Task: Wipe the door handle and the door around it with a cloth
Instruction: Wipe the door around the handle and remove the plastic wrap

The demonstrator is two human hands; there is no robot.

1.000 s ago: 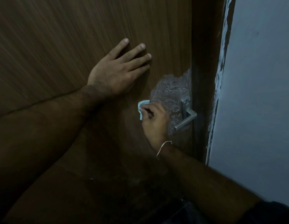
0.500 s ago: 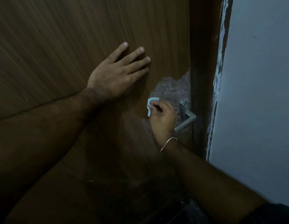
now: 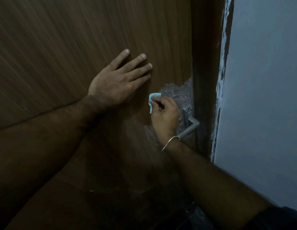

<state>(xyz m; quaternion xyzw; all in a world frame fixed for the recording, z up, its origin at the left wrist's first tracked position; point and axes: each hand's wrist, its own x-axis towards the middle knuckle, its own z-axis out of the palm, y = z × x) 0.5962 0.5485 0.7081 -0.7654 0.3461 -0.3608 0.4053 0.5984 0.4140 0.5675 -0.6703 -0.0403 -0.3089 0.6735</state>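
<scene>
Light-blue cloth [image 3: 152, 101], brown wood-grain door [image 3: 78, 39]

left hand [image 3: 117, 80]: flat, fingers straight and spread, palm pressed on the door [image 3: 78, 39], up-left of the door handle [image 3: 189, 128] | left forearm: reaches in from lower left | right hand [image 3: 164, 117]: fingers curled, pinching the cloth [image 3: 151, 101], just left of the door handle | right wrist: thin bangle [image 3: 169, 143]

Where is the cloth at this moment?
In the head view the light blue cloth is right of centre, pinched in the right hand against the door, just left of the plastic-wrapped handle.
</scene>
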